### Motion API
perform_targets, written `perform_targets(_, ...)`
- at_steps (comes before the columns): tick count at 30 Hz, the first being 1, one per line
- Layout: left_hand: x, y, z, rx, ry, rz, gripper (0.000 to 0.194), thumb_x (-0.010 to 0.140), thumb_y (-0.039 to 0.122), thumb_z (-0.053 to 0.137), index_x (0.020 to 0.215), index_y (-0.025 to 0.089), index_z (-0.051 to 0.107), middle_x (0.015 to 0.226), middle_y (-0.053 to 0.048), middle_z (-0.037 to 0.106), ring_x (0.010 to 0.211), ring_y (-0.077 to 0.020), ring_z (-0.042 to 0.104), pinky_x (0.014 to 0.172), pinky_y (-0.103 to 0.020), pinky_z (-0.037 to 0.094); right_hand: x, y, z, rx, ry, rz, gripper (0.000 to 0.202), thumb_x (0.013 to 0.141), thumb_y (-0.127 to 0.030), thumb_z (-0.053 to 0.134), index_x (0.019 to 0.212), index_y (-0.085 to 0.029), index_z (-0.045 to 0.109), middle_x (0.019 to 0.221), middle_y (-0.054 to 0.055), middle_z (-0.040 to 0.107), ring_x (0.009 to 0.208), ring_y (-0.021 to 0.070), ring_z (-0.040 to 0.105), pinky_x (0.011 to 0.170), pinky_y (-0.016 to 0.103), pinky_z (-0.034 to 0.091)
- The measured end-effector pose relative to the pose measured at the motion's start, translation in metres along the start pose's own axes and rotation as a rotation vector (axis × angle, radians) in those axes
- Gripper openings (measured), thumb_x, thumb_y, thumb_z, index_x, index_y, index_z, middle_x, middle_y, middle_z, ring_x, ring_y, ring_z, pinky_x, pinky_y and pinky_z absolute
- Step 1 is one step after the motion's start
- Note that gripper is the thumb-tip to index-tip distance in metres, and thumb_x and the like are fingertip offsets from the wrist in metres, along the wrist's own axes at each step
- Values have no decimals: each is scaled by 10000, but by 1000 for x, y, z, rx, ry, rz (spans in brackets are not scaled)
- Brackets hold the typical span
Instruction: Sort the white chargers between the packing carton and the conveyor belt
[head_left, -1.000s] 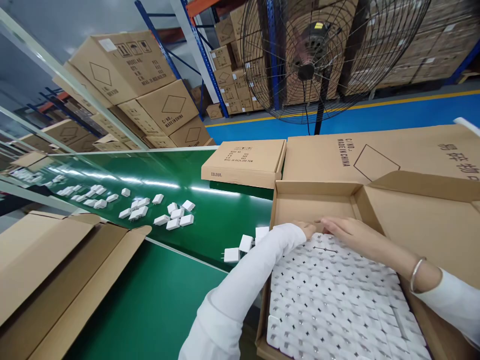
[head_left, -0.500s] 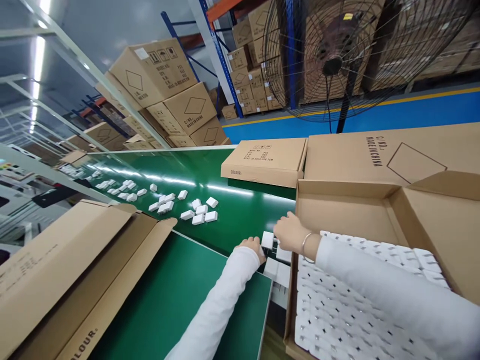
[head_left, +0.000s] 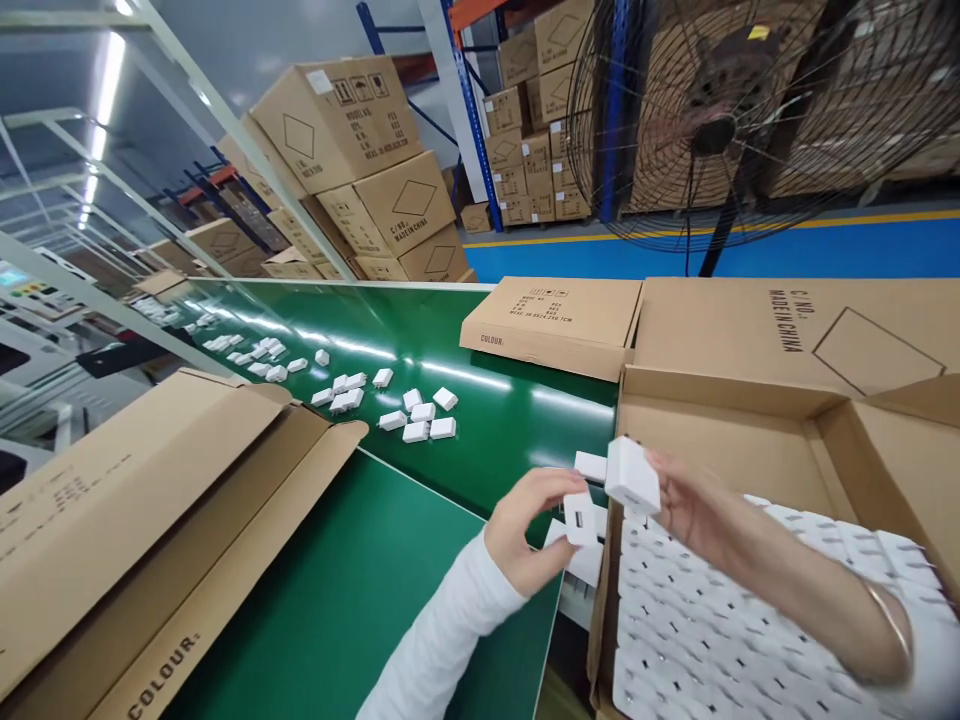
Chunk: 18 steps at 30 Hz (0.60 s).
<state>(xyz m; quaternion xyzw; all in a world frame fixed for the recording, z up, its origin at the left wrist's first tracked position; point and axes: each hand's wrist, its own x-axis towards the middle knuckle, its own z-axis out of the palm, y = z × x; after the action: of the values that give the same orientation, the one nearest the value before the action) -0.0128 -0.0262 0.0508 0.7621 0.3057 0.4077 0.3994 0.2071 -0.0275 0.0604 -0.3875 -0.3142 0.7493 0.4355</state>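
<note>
My left hand [head_left: 531, 530] pinches a white USB charger [head_left: 580, 520] between thumb and fingers, its port facing me. Close by on the right, my right hand [head_left: 686, 500] grips another white charger [head_left: 631, 476] above the edge of an open carton [head_left: 611, 600]. Packed rows of white chargers [head_left: 697, 620] fill much of that carton, partly covered by my right forearm. Behind and below my hands, a few loose chargers [head_left: 590, 466] lie at the end of the green belt, partly hidden by my fingers.
More white chargers [head_left: 422, 412] lie scattered along the green conveyor [head_left: 510, 430]. A flat closed carton [head_left: 551, 320] sits on its far side. An open carton [head_left: 247, 520] rests at the left. Beyond stand a large fan [head_left: 712, 135] and stacked boxes [head_left: 345, 120].
Both hands have risen from the chargers at the belt's end, each now holding one up. The right hand has moved right, toward the open carton. The whole view has shifted slightly.
</note>
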Motion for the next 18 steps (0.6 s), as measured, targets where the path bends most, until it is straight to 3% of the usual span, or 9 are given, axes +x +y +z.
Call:
perform_targets(5,5,15,27,-19,-56,137,443,812,123,578,1230,249,500,1180,-94,566,1184,-238,526,1008,-384,450,-37,31,-4,309,129,135,144,785,-314,708,921,-268,699,880,-25,690,811,108,629,700,155,534)
perform_targets(9,11,13,36,33,-153,89,502,862,158,475,1346,253,380,1242,-112,466,1231,-247,464,1023,-402,426,-47,24,-18,266,214,155,316,754,-363,711,1061,-297,670,1034,-4,698,883,141,649,704,172,553)
perform_targets(13,41,3,49,254,-278,-58,608,832,189,498,1403,219,292,1217,-122,450,1144,-250,498,965,-403,459,-42,3,-51,-72,292,-26,479,756,-507,646,1192,-322,568,1059,29,697,969,240,652,756,305,573)
perform_targets(16,79,-9,63,555,-396,-239,681,714,120,600,1348,102,352,1159,-144,523,1092,-288,511,967,-423,438,-22,-7,-77,-493,464,-196,445,713,-543,678,1054,-272,585,983,52,711,921,266,666,748,340,564)
perform_targets(18,101,-19,71,720,-439,-324,571,682,73,599,1239,80,471,1141,-150,540,1062,-283,520,943,-394,441,-4,-5,-87,-743,528,-279,418,709,-562,661,970,-249,568,953,72,710,897,279,668,729,368,556)
